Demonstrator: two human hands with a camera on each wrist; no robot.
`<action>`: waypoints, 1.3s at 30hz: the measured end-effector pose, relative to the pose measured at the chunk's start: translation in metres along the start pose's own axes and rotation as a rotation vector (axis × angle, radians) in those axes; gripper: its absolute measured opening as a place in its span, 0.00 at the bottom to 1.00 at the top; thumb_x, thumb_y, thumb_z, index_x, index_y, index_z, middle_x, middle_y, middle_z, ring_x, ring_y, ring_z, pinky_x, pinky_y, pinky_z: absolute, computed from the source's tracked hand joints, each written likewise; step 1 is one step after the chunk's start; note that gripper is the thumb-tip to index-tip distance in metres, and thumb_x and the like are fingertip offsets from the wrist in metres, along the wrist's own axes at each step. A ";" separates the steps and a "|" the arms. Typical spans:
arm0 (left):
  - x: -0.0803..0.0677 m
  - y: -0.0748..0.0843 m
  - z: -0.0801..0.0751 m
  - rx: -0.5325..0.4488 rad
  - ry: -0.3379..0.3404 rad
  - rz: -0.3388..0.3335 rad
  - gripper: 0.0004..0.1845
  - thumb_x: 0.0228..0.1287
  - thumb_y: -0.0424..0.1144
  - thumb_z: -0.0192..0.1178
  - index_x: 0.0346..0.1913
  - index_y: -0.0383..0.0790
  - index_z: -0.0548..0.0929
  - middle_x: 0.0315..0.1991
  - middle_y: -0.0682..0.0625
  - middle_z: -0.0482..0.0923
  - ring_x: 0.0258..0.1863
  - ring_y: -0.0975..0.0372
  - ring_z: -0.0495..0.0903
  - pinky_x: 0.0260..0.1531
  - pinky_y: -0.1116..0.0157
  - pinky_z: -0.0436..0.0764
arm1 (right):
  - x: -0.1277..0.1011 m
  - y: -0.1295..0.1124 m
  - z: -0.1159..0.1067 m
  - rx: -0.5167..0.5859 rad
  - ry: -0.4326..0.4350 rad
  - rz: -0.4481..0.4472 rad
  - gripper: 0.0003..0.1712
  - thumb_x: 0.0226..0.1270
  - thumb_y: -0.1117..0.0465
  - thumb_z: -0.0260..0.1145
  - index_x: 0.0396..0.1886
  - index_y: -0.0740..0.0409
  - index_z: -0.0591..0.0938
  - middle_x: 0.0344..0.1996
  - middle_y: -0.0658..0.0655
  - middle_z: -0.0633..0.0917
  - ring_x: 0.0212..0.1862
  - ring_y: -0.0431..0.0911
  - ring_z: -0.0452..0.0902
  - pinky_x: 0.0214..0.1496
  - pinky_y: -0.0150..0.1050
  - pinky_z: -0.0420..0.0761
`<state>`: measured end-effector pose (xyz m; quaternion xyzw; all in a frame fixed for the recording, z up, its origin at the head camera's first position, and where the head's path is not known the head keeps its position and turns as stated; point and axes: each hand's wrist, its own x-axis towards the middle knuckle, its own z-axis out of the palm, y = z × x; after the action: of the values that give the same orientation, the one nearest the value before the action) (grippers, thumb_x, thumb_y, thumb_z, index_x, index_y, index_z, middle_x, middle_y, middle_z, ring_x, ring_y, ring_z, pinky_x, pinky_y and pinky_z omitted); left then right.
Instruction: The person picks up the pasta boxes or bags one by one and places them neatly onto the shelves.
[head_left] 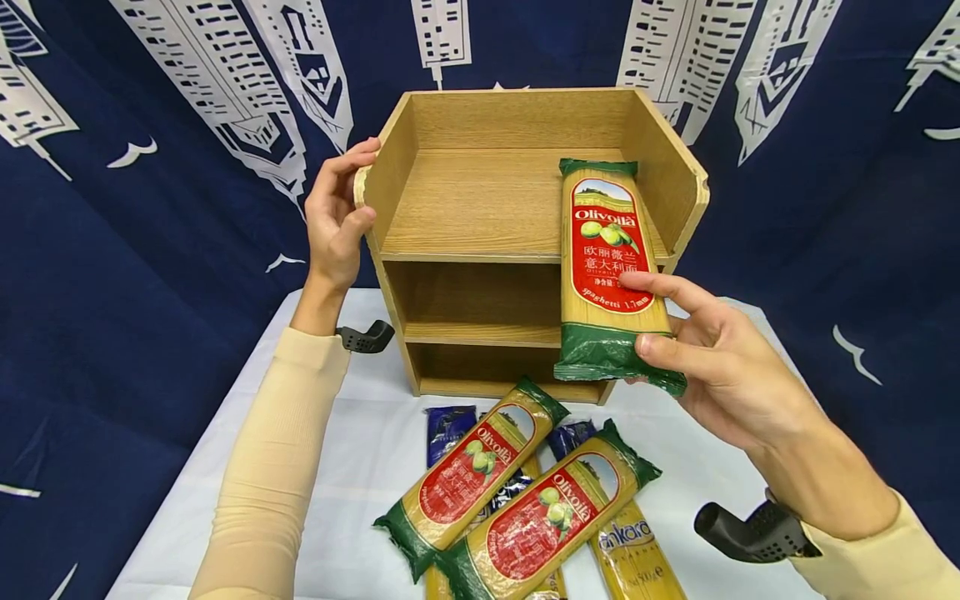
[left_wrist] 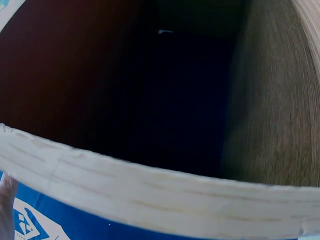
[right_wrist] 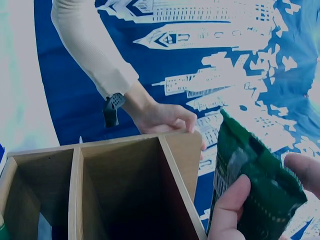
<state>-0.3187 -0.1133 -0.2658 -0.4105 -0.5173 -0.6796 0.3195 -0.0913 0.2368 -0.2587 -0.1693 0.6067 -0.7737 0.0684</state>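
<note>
My right hand (head_left: 720, 358) holds a pack of spaghetti (head_left: 609, 217) by its lower right end, thumb on the green end and index finger across the red label. The pack leans upright in front of the right part of a wooden shelf unit (head_left: 480, 204), overlapping its top level. In the right wrist view, the pack's crinkled green end (right_wrist: 260, 185) shows between thumb and fingers. On the other side, my left hand (head_left: 336, 225) grips the unit's left side panel, thumb on the front edge. The left wrist view is filled by the panel's pale edge (left_wrist: 150, 195).
On the white-covered table (head_left: 375, 467), before the unit, two more spaghetti packs (head_left: 480, 467) lie slanted over blue-and-yellow pasta packs (head_left: 637, 554). Below the top level, the unit has two lower compartments (head_left: 480, 300). A dark blue cloth (head_left: 150, 250) with white buildings hangs behind.
</note>
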 end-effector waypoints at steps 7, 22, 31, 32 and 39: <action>0.000 -0.001 -0.001 -0.003 -0.002 -0.001 0.32 0.47 0.47 0.65 0.53 0.26 0.79 0.61 0.33 0.77 0.65 0.47 0.74 0.66 0.55 0.70 | -0.002 0.005 0.009 0.009 -0.036 -0.019 0.39 0.69 0.82 0.55 0.77 0.59 0.62 0.67 0.70 0.64 0.56 0.57 0.80 0.55 0.44 0.83; 0.001 -0.001 0.000 0.005 -0.003 0.001 0.33 0.47 0.48 0.66 0.53 0.26 0.79 0.62 0.33 0.77 0.65 0.47 0.73 0.67 0.55 0.69 | 0.005 0.009 0.012 0.135 0.139 -0.074 0.34 0.68 0.83 0.55 0.73 0.62 0.70 0.69 0.68 0.59 0.56 0.57 0.80 0.51 0.50 0.84; 0.001 0.000 -0.001 0.013 -0.012 -0.013 0.33 0.47 0.48 0.64 0.54 0.28 0.79 0.62 0.34 0.77 0.66 0.47 0.72 0.67 0.55 0.69 | 0.015 0.005 0.009 0.128 0.180 -0.103 0.33 0.69 0.81 0.56 0.73 0.62 0.71 0.70 0.65 0.59 0.57 0.57 0.79 0.50 0.50 0.84; 0.001 0.000 -0.001 0.015 -0.013 -0.015 0.33 0.47 0.48 0.64 0.54 0.28 0.79 0.62 0.34 0.76 0.66 0.47 0.72 0.67 0.55 0.69 | 0.017 0.005 0.008 0.126 0.186 -0.101 0.33 0.69 0.81 0.56 0.73 0.62 0.71 0.70 0.64 0.59 0.57 0.57 0.79 0.50 0.50 0.84; -0.001 0.000 -0.001 0.019 -0.009 -0.014 0.33 0.48 0.48 0.64 0.54 0.28 0.79 0.62 0.34 0.76 0.66 0.47 0.72 0.68 0.54 0.68 | 0.027 0.003 0.004 0.134 0.216 -0.082 0.30 0.69 0.81 0.57 0.69 0.63 0.73 0.69 0.63 0.58 0.55 0.58 0.80 0.49 0.51 0.83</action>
<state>-0.3185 -0.1143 -0.2665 -0.4068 -0.5280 -0.6752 0.3161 -0.1154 0.2242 -0.2562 -0.1048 0.5502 -0.8282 -0.0175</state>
